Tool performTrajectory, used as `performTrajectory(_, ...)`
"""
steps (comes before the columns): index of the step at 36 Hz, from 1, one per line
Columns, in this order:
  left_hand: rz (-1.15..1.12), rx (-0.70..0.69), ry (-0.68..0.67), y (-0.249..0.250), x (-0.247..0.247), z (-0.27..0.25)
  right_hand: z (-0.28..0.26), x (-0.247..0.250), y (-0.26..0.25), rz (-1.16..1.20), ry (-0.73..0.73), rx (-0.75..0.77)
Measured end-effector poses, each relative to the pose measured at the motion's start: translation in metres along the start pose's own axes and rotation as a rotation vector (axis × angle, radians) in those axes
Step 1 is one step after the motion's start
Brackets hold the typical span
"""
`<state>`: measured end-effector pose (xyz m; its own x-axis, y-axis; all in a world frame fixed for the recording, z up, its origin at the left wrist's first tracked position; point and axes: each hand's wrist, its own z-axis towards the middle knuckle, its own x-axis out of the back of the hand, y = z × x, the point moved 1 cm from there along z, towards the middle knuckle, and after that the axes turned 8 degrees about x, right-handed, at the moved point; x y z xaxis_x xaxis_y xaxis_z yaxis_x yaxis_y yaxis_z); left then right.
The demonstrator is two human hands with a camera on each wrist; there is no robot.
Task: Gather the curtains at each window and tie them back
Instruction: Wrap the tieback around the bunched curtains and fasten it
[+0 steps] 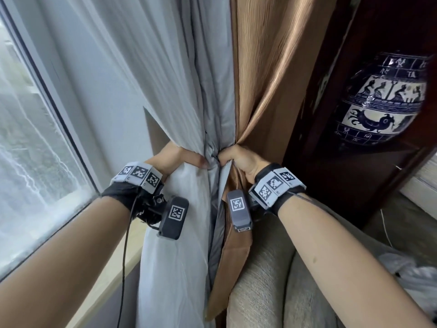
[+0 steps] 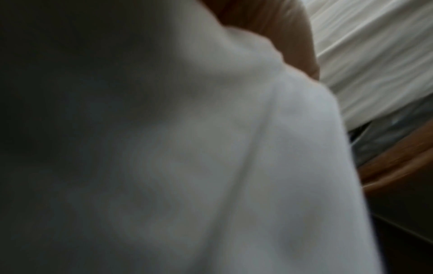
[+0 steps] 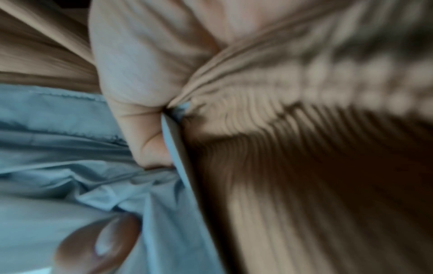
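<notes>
A pale grey curtain [image 1: 179, 91] and a shiny brown curtain [image 1: 267, 67] hang side by side and are bunched into a waist at mid-height. My left hand [image 1: 179, 157] grips the grey side of the bunch, and my right hand [image 1: 238, 157] grips the brown side. The thumbs nearly meet at the front; the other fingers are hidden behind the cloth. The left wrist view is blurred white fabric [image 2: 257, 148]. In the right wrist view my thumb [image 3: 140, 74] presses ribbed brown fabric [image 3: 304, 166] against blue-grey lining [image 3: 58, 148]. A thin dark line runs between the thumbs; I cannot tell what it is.
A window [image 1: 35, 138] and its sill [image 1: 113, 268] are at the left. A dark wooden cabinet [image 1: 331, 174] holding a blue-and-white vase [image 1: 383, 100] stands close on the right. A beige sofa arm [image 1: 272, 280] sits below my right forearm.
</notes>
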<state>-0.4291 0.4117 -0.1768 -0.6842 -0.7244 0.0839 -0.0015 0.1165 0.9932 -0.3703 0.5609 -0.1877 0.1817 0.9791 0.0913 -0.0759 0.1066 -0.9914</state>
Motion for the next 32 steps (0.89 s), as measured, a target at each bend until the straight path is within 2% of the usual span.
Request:
performTrajectory(4, -0.053, -0.076, 0.137, -0.002, 0.002, 0.005, -0.002, -0.001, 0.000, -0.087, 0.182, -0.022)
performTrajectory(7, -0.055, -0.102, 0.193, -0.001, 0.000, 0.005, -0.002, 0.001, 0.003, -0.123, 0.225, -0.037)
performTrajectory(11, -0.022, -0.081, 0.138, -0.002, 0.001, 0.005, 0.001, 0.000, 0.004, -0.127, 0.242, -0.049)
performTrajectory(16, -0.033, 0.032, -0.005, -0.001, 0.007, 0.003, 0.002, 0.000, 0.008, -0.042, 0.228, -0.012)
performTrajectory(20, 0.001, 0.134, -0.060, -0.002, 0.013, 0.000, 0.004, -0.006, 0.012, -0.001, 0.171, -0.025)
performTrajectory(24, -0.006, 0.092, -0.022, -0.003, 0.016, 0.003, 0.009, -0.008, 0.016, -0.010, 0.208, -0.035)
performTrajectory(27, -0.001, -0.017, 0.062, -0.002, 0.017, 0.009, 0.012, -0.010, 0.016, -0.035, 0.252, -0.030)
performTrajectory(30, 0.025, -0.060, 0.044, -0.003, 0.016, 0.010, 0.012, -0.009, 0.014, 0.006, 0.189, -0.019)
performTrajectory(32, 0.002, -0.035, -0.019, -0.004, 0.015, 0.008, 0.011, -0.008, 0.013, 0.038, 0.121, 0.005)
